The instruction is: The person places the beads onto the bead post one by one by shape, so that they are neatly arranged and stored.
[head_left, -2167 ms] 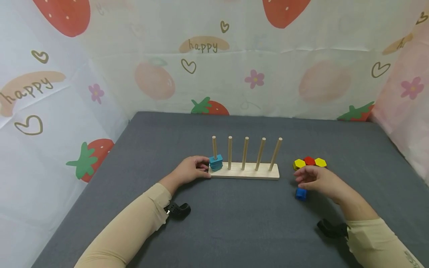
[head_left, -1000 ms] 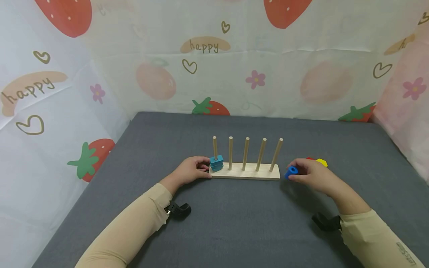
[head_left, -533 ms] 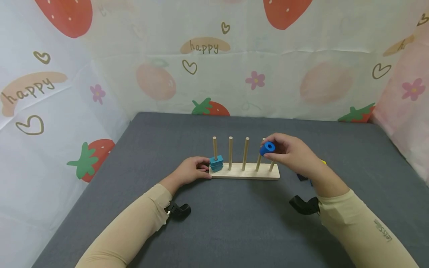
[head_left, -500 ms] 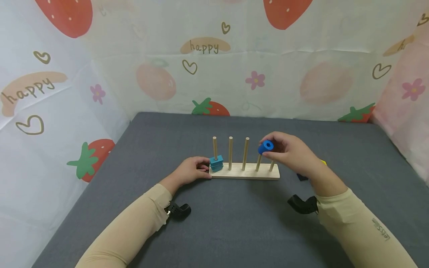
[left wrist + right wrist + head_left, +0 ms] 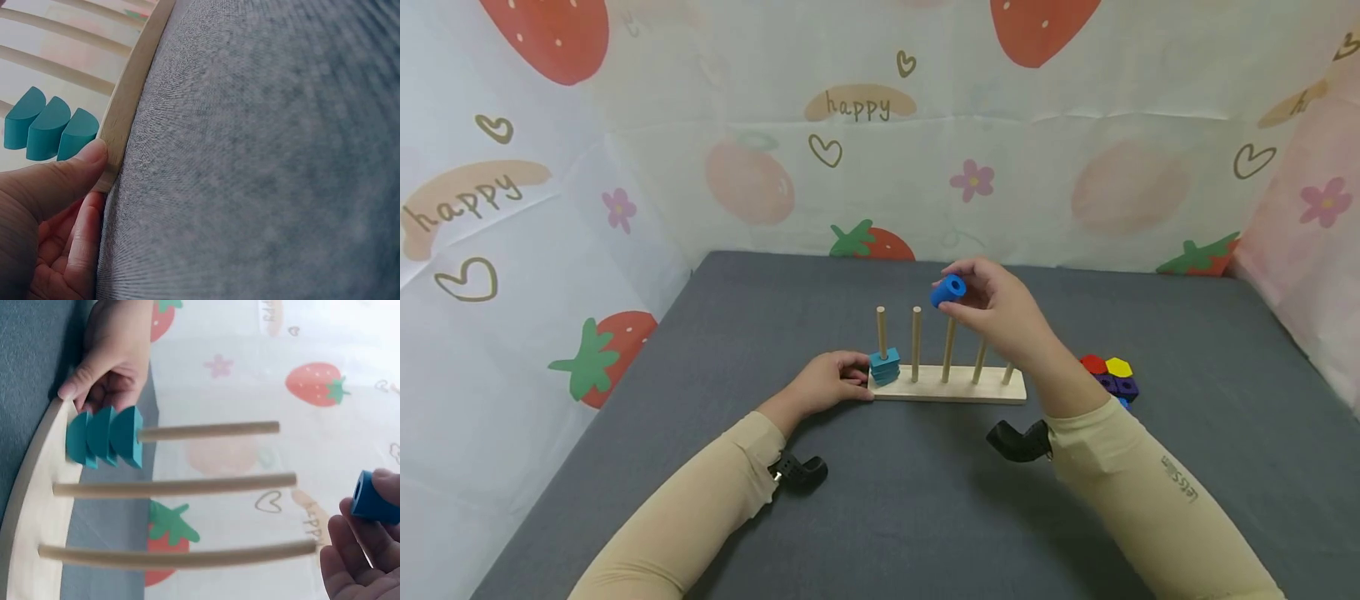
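Grey desk (image 5: pixel 887 508) with a woven top.
The wooden rack (image 5: pixel 936 393) sits around its middle, long side running left to right. To the right of it and apart, a red block (image 5: pixel 1093 363) and a yellow block (image 5: pixel 1118 367) lie side by side; just nearer are purple blocks (image 5: pixel 1126 387) and a partly hidden blue block (image 5: pixel 1124 403).

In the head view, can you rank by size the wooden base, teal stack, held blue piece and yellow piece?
1. Wooden base, clearly largest
2. Teal stack and held blue piece: too alike to rank
3. Yellow piece, smallest
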`<state>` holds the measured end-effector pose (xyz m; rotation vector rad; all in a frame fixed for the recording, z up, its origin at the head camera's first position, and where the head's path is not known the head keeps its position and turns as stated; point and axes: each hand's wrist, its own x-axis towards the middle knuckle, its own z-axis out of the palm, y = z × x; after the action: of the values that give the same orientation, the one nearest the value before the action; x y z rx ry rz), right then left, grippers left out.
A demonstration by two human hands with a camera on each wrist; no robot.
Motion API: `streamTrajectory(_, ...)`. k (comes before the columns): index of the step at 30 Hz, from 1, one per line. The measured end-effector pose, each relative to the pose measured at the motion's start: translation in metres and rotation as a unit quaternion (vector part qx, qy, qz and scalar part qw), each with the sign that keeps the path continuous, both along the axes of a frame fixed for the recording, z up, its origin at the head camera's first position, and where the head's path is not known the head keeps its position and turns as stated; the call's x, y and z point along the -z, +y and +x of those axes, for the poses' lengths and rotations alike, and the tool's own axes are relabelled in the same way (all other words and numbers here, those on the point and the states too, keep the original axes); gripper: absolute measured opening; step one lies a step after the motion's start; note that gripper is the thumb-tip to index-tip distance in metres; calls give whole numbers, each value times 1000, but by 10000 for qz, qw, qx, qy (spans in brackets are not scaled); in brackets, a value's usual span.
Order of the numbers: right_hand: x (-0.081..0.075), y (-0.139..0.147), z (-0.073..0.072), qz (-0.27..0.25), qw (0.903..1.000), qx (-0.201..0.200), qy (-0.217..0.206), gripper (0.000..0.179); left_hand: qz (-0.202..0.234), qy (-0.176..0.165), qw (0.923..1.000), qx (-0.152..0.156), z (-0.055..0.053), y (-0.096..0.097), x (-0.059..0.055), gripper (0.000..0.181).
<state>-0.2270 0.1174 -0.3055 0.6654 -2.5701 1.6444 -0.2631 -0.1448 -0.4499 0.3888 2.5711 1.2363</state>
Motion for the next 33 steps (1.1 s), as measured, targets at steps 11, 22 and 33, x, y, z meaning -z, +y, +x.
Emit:
streamTrajectory(11,8,-25,-6,261,9989,368,-117,26,9,-36,10000,-53,0,0,0,51)
streamTrajectory(22,16,-32,-9,870,9941,532,-376,27,73,-48,9999,-50,-2,0,3,51)
streamTrajectory(33,29,-37,-11,334,9958,751,-392,48,22,-17,10000,-41,-2,0,2,51)
